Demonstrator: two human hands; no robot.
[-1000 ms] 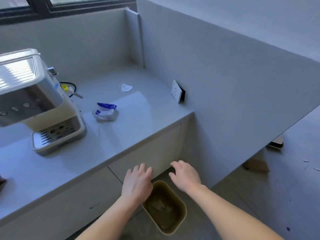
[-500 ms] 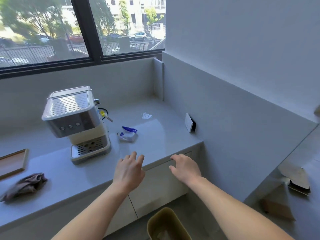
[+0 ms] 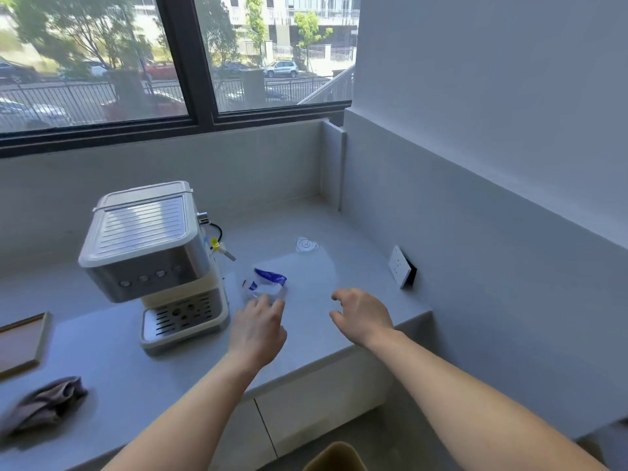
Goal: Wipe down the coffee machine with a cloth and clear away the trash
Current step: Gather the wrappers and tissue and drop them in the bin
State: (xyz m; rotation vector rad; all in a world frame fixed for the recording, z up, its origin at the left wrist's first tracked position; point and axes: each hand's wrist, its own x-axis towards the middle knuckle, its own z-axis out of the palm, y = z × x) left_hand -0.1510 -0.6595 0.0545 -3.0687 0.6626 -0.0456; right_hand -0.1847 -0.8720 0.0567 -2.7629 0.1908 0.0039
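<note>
Grey countertop runs under a wide window, and both bare hands are out over it. Left hand is palm down, fingers loosely spread and holding nothing, its fingertips right at the near edge of a crumpled clear-and-blue plastic wrapper — touching it or just short, hard to say through the blur. Right hand hangs to the right of the wrapper, fingers curled in an open claw, nothing in it either. Beyond the right fingertips, well apart, a small clear round plastic piece lies flat on the counter. Just left of the left fingertips stands the coffee machine, cream and steel, drip tray facing the person, a steam wand with a yellow tag poking out its right side. Far to the left of both hands, near the counter's front edge, a crumpled grey cloth lies, with a wooden tray behind it. On the wall to the right of the right hand sits a white socket. Down below the wrists, the rim of a tan bin peeks in.
</note>
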